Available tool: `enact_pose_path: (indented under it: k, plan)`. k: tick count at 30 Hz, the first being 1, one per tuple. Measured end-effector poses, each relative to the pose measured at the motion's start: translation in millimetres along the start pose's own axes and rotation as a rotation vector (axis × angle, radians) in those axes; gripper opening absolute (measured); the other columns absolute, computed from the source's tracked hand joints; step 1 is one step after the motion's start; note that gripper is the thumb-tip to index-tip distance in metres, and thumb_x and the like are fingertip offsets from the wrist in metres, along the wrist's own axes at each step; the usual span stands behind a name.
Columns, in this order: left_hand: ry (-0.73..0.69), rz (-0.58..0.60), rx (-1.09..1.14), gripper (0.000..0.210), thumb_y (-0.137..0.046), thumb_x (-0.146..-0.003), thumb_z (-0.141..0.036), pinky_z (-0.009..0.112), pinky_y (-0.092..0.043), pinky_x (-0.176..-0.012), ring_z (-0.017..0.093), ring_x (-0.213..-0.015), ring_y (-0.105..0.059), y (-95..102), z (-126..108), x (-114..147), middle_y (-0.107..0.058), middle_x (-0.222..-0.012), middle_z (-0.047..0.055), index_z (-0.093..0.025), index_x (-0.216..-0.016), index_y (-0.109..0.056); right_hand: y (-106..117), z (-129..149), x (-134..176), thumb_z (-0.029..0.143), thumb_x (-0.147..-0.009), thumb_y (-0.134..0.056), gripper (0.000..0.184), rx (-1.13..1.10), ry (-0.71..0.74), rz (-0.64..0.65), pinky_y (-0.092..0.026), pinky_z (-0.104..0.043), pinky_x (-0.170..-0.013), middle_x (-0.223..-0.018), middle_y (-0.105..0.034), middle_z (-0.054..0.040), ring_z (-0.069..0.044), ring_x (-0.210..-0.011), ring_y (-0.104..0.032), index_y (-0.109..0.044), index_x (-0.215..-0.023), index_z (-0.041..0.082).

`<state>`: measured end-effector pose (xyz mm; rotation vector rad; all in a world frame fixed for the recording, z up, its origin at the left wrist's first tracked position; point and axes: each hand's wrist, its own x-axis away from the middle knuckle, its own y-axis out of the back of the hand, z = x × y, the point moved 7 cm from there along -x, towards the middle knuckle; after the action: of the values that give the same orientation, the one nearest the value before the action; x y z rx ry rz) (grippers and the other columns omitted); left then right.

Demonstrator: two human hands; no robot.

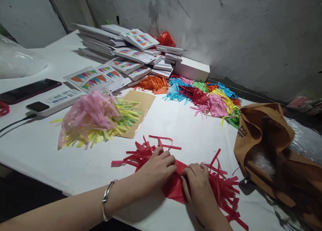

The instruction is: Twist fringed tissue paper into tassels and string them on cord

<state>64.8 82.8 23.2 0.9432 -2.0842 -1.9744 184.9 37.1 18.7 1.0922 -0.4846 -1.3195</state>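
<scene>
Red fringed tissue paper (181, 185) lies flat at near table edge (50, 157), under your hands. Left hand (157, 167) and right hand (197, 184) both pinch its uncut middle, fingers curled tight. Likely feather-light, limp, tear-prone; grip solid band, not strips. Pink-yellow fringe pile (93, 120) left; mixed-colour fringes (206, 98) beyond; crinkled brown bag (264, 137) right.

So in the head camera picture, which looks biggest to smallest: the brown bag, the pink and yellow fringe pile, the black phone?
1. Brown bag, though it sits nearest, which may flatter it.
2. Pink and yellow fringe pile.
3. Black phone, though it lies farther off.
</scene>
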Motion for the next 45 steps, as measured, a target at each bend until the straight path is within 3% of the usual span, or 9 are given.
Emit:
enact_pose_path:
  k: [7, 12, 17, 22, 33, 37, 40, 42, 45]
  plan:
    - [0.067, 0.054, 0.070, 0.015, -0.067, -0.084, -0.006, 0.038, -0.031, -0.082, 0.020, -0.084, -0.052, 5.2, 8, -3, -0.064, -0.087, 0.001, -0.020, -0.080, -0.067, 0, 0, 0, 0.007, -0.096, -0.044, 0.021, 0.002, 0.000, -0.012, -0.031, -0.046, -0.094, -0.088, -0.059, 0.0005, -0.020, -0.082, -0.052, -0.054, -0.087, 0.022]
    - [-0.055, 0.134, -0.012, 0.016, -0.073, -0.079, -0.007, 0.042, -0.030, -0.085, 0.022, -0.082, -0.051, 9.0, -1, -5, -0.063, -0.078, 0.001, -0.020, -0.072, -0.066, 3, -5, 1, 0.010, -0.096, -0.050, 0.018, -0.027, -0.009, 0.021, -0.033, -0.046, -0.094, -0.091, -0.061, -0.0001, -0.020, -0.084, -0.053, -0.060, -0.090, 0.024]
    - [-0.144, 0.105, -0.118, 0.017, -0.071, -0.081, -0.012, 0.047, -0.031, -0.090, 0.022, -0.076, -0.049, 12.3, -11, -8, -0.060, -0.074, 0.002, -0.018, -0.067, -0.063, 12, -3, 6, 0.011, -0.096, -0.053, 0.020, 0.038, 0.023, -0.042, -0.032, -0.047, -0.099, -0.097, -0.062, -0.0013, -0.021, -0.092, -0.054, -0.065, -0.103, 0.026]
    - [-0.136, 0.066, -0.118, 0.011, -0.067, -0.082, -0.013, 0.046, -0.031, -0.090, 0.022, -0.078, -0.049, 12.7, -8, -6, -0.060, -0.077, 0.003, -0.018, -0.074, -0.062, 14, 9, 1, 0.014, -0.099, -0.051, 0.018, 0.055, 0.129, -0.111, -0.030, -0.045, -0.099, -0.096, -0.065, -0.0021, -0.019, -0.090, -0.057, -0.065, -0.108, 0.022]
    - [-0.117, -0.065, -0.046, 0.013, -0.056, -0.095, -0.012, 0.044, -0.032, -0.096, 0.021, -0.084, -0.052, 31.9, -9, -4, -0.063, -0.085, 0.003, -0.018, -0.084, -0.061, 18, 17, -6, 0.009, -0.099, -0.042, 0.024, 0.116, 0.163, -0.204, -0.035, -0.041, -0.092, -0.085, -0.063, -0.0017, -0.018, -0.082, -0.054, -0.062, -0.088, 0.019]
    - [-0.267, -0.086, 0.030, 0.015, -0.055, -0.097, -0.012, 0.038, -0.038, -0.093, 0.019, -0.083, -0.053, 46.5, -33, -2, -0.065, -0.088, 0.003, -0.017, -0.086, -0.064, 23, 24, -5, 0.008, -0.102, -0.036, 0.029, 0.174, 0.201, -0.245, -0.034, -0.045, -0.096, -0.087, -0.067, -0.0033, -0.020, -0.085, -0.058, -0.062, -0.091, 0.018]
    - [-0.356, 0.034, 0.049, 0.014, -0.060, -0.096, -0.016, 0.033, -0.043, -0.086, 0.019, -0.083, -0.055, 36.0, -50, 3, -0.066, -0.089, 0.003, -0.018, -0.084, -0.065, 39, 27, -4, 0.009, -0.102, -0.040, 0.025, 0.198, 0.215, -0.333, -0.036, -0.045, -0.096, -0.087, -0.068, -0.0041, -0.019, -0.084, -0.060, -0.063, -0.098, 0.017]
    - [-0.286, 0.081, 0.030, 0.008, -0.066, -0.094, -0.027, 0.034, -0.046, -0.084, 0.021, -0.093, -0.059, 22.6, -48, 4, -0.069, -0.105, 0.005, -0.019, -0.096, -0.067, 61, 26, -2, 0.007, -0.099, -0.047, 0.017, 0.237, 0.219, -0.435, -0.039, -0.043, -0.095, -0.088, -0.068, -0.0057, -0.019, -0.084, -0.061, -0.062, -0.101, 0.015]
    - [-0.113, 0.139, 0.047, 0.038, -0.073, -0.087, -0.044, 0.036, -0.049, -0.085, 0.025, -0.103, -0.062, 1.6, -29, 4, -0.067, -0.123, 0.010, -0.018, -0.114, -0.066, 107, 17, 8, 0.011, -0.097, -0.057, 0.008, 0.404, 0.171, -0.604, -0.043, -0.043, -0.091, -0.088, -0.068, -0.0090, -0.021, -0.083, -0.061, -0.063, -0.100, 0.014]
